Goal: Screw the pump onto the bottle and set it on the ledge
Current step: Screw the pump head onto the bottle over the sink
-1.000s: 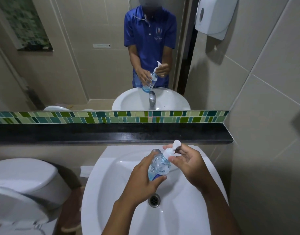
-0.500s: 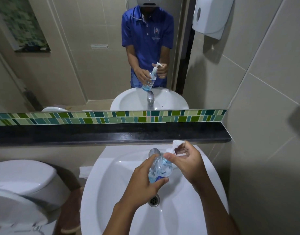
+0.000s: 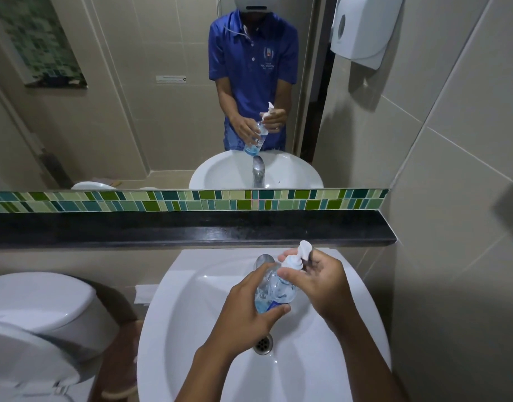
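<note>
Item: bottle (image 3: 274, 291), clear with blue liquid at its base. We are holding it tilted over the sink (image 3: 191, 329), its top leaning away from us toward the ledge (image 3: 133, 229). Our left hand (image 3: 246, 311) is wrapping its lower half, thumb across the near side, fingers curled behind.

Item: pump (image 3: 296, 258), white. It is sitting on the bottle's neck. Our right hand (image 3: 319, 282) is closing on its collar, thumb on the near side and fingertips on the far side, the nozzle poking up beyond the fingertips.

Item: tap (image 3: 262, 261). It is standing just beyond our left fingertips, partly hidden by the bottle.

Item: ledge, a black strip. It is running past our fingertips and ending at the tiled wall (image 3: 452, 227) to the right of our right hand. We are seeing its whole top bare. The drain (image 3: 263, 343) is lying below our left thumb, well under the bottle. The toilet (image 3: 40, 314) is standing far to the left of our left hand.

Changes: the nozzle is now pointing upward beyond our right fingertips, where half a second ago it was lying sideways above them. The bottle is remaining at the same tilt in the left hand.
</note>
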A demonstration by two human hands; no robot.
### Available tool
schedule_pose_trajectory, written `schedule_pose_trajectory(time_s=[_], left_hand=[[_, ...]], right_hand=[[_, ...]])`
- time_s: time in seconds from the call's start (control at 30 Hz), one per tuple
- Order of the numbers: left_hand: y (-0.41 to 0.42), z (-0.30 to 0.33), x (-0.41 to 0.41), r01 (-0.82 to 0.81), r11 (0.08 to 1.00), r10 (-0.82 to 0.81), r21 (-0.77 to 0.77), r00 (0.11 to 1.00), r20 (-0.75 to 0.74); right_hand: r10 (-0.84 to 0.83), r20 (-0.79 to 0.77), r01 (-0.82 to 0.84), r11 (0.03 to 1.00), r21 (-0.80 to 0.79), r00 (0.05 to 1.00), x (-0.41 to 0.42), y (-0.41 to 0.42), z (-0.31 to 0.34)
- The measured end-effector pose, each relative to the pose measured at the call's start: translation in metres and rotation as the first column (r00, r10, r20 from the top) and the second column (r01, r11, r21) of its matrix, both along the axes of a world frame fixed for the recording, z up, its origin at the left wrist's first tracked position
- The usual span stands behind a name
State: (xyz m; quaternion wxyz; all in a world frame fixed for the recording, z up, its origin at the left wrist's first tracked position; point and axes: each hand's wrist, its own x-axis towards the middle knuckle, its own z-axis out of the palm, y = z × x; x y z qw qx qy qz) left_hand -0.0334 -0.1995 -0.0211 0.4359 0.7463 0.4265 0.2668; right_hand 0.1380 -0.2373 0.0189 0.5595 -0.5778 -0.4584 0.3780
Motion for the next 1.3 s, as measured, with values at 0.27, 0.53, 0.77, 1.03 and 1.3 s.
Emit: schedule_pose_trajectory(time_s=[0.27,0.53,0.77,1.03,1.3], left_hand=[[-0.003,-0.001,-0.001,0.005,1.0,-0.004,-0.021,1.0,0.019],[-0.004,0.002,0.001,0.008,0.999,-0.007,-0.032,0.999,0.034],[-0.004,0.006,0.002,0.016,1.0,-0.016,-0.012,0.999,0.037],[-0.006,0.005,0.003,-0.004,0.999,0.005,-0.034,0.999,0.032],[-0.005,0.013,-0.006,0.067,0.996,-0.063,-0.056,0.996,0.062]], right_hand=[[0.053,-0.056,-0.054,0.998,-0.015,0.997,-0.002,-0.004,0.001],[0.225,-0.153,-0.231,0.973,-0.022,0.962,0.0,-0.006,0.0],[0.033,-0.077,-0.035,0.999,-0.025,0.997,-0.007,0.001,-0.003],[0.075,-0.006,-0.075,0.994,0.077,0.997,-0.011,-0.002,0.0],[0.308,-0.053,-0.31,0.95,-0.031,0.95,0.003,-0.002,0.004]])
